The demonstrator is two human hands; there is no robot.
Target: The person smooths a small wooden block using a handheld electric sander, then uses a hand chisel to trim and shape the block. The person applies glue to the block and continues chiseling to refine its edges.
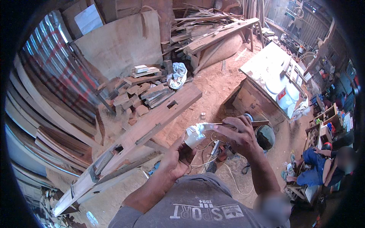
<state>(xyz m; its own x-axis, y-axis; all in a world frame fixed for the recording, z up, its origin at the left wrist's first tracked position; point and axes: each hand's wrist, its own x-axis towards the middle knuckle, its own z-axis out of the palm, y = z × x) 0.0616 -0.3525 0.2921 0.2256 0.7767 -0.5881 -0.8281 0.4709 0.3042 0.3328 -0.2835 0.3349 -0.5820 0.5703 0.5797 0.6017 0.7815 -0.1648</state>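
Holding a white container and a thin stick over the workshop floor

Gripping from below, the left hand (pixel 175 159) is closed around a small white container (pixel 194 136), which sits near the middle of the view, just above the person's grey shirt (pixel 197 205). The right hand (pixel 237 137) pinches a thin wooden stick (pixel 243 123) between its fingers; the stick's long axis runs almost level, left to right, its left end meeting the container's top and its right end pointing toward the workbench. What exactly wraps the container's top is too blurred to tell.

Under the hands, cables (pixel 213 161) trail over the sawdust floor (pixel 216 87). Just left, a long mortised timber beam (pixel 140 133) lies on a slant from near left to far right, with rectangular slots cut through it. Right of the hands stands a dark round bucket (pixel 266 136). Near the right edge, another person in blue (pixel 315 169) sits low among boxes.

Farther off, offcut wood blocks (pixel 140 89) are heaped beside a crumpled white cloth (pixel 178 75). A workbench with a pale top (pixel 266 66) stands to the right, carrying a white pail (pixel 286 98). Beyond, a large plywood sheet (pixel 121 41) leans against corrugated metal (pixel 49 68), and stacked planks (pixel 213 30) fill the far wall.
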